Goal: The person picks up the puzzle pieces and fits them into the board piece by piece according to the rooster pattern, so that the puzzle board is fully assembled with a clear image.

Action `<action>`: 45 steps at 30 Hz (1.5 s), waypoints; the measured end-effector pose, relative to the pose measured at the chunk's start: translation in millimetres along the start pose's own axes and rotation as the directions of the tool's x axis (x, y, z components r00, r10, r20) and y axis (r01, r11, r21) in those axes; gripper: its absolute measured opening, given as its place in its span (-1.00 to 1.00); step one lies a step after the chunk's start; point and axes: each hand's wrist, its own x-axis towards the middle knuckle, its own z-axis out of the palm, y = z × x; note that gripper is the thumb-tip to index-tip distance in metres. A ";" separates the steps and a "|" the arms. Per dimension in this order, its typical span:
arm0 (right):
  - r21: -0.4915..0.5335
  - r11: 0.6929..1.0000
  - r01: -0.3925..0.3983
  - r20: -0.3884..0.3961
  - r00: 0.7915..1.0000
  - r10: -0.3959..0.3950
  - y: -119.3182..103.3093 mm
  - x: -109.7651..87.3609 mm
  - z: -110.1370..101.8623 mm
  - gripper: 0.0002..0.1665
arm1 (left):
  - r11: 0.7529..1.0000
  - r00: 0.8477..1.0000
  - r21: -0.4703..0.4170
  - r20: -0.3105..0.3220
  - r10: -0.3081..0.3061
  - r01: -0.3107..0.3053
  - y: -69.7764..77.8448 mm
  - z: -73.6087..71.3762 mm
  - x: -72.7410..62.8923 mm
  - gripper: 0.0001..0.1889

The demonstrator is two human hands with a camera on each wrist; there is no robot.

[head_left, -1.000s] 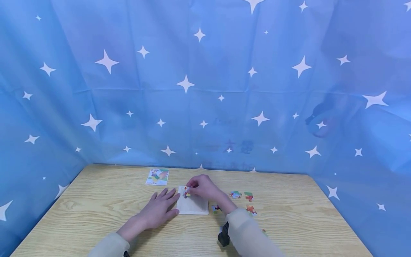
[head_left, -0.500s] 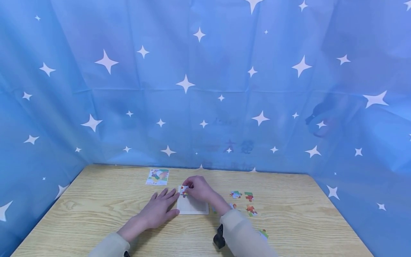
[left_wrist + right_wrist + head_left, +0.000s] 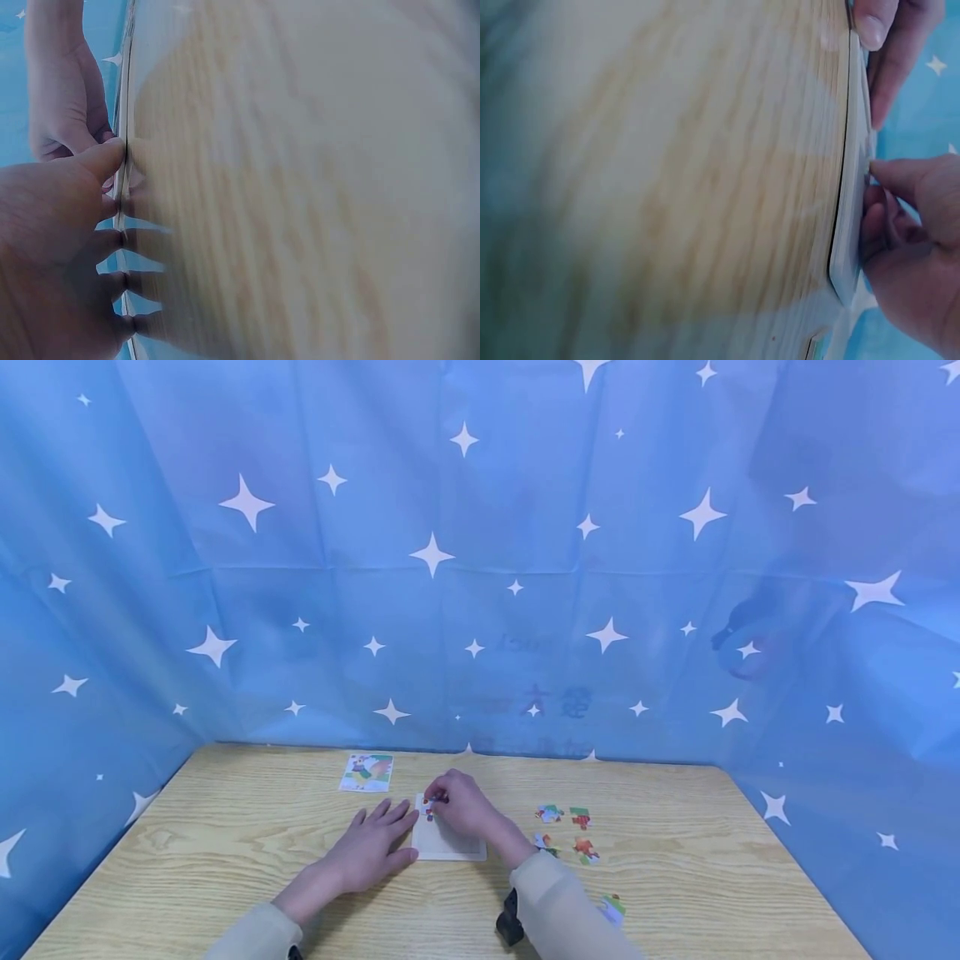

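Note:
A white puzzle tray (image 3: 450, 847) lies on the wooden table, its thin side edge (image 3: 847, 232) showing in the right wrist view. In its upper left corner is a jigsaw piece (image 3: 429, 815) with red and dark patches. My right hand (image 3: 465, 804) pinches this piece from above, its fingers covering part of it. Flat on the table, my left hand (image 3: 367, 856) has its fingers spread, with fingertips right at the tray's left edge. From the left wrist, my left palm (image 3: 52, 255) shows with straight fingers beside the right hand (image 3: 67, 97).
A small picture card (image 3: 367, 772) lies behind the left hand. Right of the tray are several loose jigsaw pieces, among them a green and red one (image 3: 581, 817), an orange one (image 3: 587, 850) and a green one (image 3: 613, 910). A blue star-patterned curtain (image 3: 480, 610) stands behind the table.
My right hand has shifted slightly left with the jigsaw piece, into the tray's upper left corner. Its arm moved left too, uncovering more loose pieces. The left hand has stayed put.

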 end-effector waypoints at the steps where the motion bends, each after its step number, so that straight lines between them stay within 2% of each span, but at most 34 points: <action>1: 0.004 1.000 0.003 0.000 1.000 -0.003 -0.2 -0.5 -0.1 -0.89 | 1.000 1.000 -0.001 0.001 -0.001 0.001 0.4 -0.5 -0.2 -0.34; 7: 0.030 1.000 0.006 0.013 1.000 -0.007 2.2 -3.0 -0.4 -0.91 | 1.000 1.000 -0.007 0.019 -0.009 0.009 2.6 -3.0 -1.2 -0.35; 16: 0.030 1.000 -0.007 0.025 1.000 0.006 8.5 -4.1 -3.1 -0.72 | 0.999 0.998 0.011 0.040 -0.042 0.041 9.9 -9.2 -0.9 -0.35; 29: 0.067 0.998 0.014 0.034 0.999 -0.016 8.1 -6.4 -2.5 -0.77 | 1.000 0.998 0.011 0.051 -0.026 0.026 11.1 -9.7 -0.7 -0.35; 40: 0.038 0.997 0.065 0.034 0.997 -0.066 7.7 -8.5 -3.0 -0.78 | 0.999 0.997 0.000 0.064 -0.033 0.033 12.7 -11.9 -0.3 -0.36; 45: 0.036 0.999 0.035 0.062 0.997 -0.037 5.7 -8.9 -3.9 -0.76 | 0.999 0.997 0.000 0.068 -0.035 0.035 12.8 -12.1 -0.4 -0.35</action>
